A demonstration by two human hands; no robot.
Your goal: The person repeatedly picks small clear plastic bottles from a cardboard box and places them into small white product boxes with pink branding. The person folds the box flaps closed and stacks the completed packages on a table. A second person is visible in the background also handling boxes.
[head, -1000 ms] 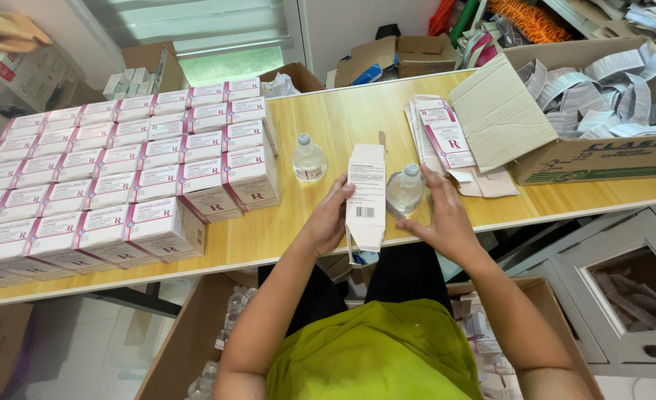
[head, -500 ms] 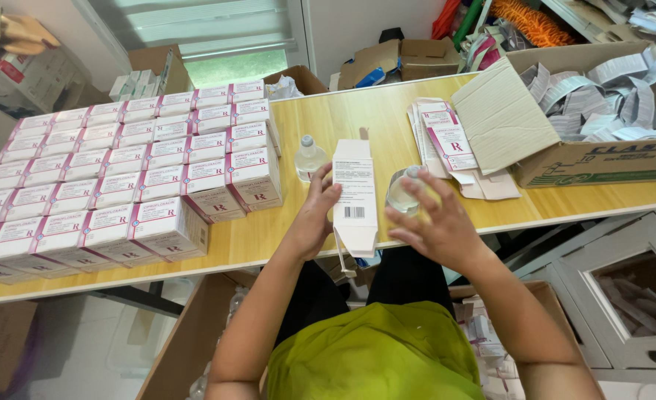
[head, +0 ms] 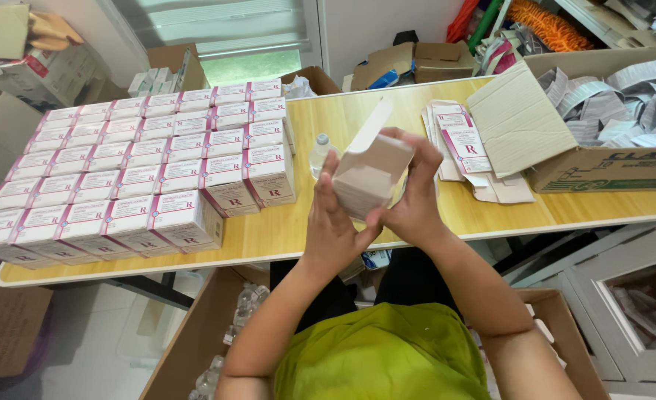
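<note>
Holding a small carton (head: pixel 370 176) up over the near edge of the table (head: pixel 343 222), both hands meet in the middle of the view. The left hand (head: pixel 333 226) cups the carton from below and from its left side, fingers wrapped up along the wall. The right hand (head: pixel 415 196) grips it from the right, fingers curled over the top corner and thumb pressed near the bottom, so both hands are closed around the carton. It is tilted, with one end flap (head: pixel 372 126) standing open and pointing up and away from the person. Whether anything is inside cannot be told. Behind the carton, partly hidden by it, a clear vial (head: pixel 319 152) stands on the table. To the left, a block of finished white and pink boxes (head: pixel 143 170) sits in tight rows, covering most of that side of the table. To the right lies a stack of flat, unfolded cartons (head: pixel 457 141), and just beside it an open cardboard box (head: pixel 602 159) filled with folded paper leaflets (head: pixel 624 104). Under the table, near the person's left arm, another cardboard box (head: pixel 195 333) holds more vials (head: pixel 246 300). The person wears a green shirt (head: pixel 376 355).
</note>
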